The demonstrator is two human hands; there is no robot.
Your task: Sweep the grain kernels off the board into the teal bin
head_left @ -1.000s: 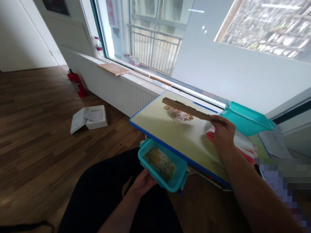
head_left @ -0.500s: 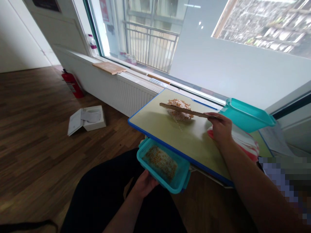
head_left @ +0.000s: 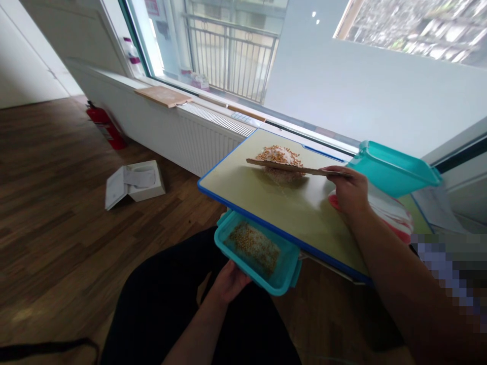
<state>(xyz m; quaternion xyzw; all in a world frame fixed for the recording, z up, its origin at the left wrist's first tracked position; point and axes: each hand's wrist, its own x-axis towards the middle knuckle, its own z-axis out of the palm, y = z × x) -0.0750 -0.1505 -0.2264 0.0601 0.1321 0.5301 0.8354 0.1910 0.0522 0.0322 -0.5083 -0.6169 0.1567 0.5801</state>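
My left hand (head_left: 229,282) grips the near side of a teal plastic tub (head_left: 276,287), held just below the table's front edge. A layer of yellow kernels and white grains (head_left: 254,248) lies in the tub. In my right hand (head_left: 349,188) is a long, flat brown strip (head_left: 283,166), perhaps cardboard, gripped at its right end. The strip stands across a heap of mixed yellow kernels and white grains (head_left: 279,153) on the tabletop (head_left: 262,203). Part of the heap shows on both sides of it; whether it touches the table is hidden.
A second teal tub (head_left: 395,170) stands at the table's back right, with a red-and-white cloth or bag (head_left: 391,210) before it. A radiator (head_left: 205,137) and window line the far side. An open white box (head_left: 142,180) and a fire extinguisher (head_left: 106,126) are on the floor.
My view has shifted slightly. The strip sits a little nearer to me against the heap, with more kernels showing beyond it. My left hand still holds the tub in about the same place.
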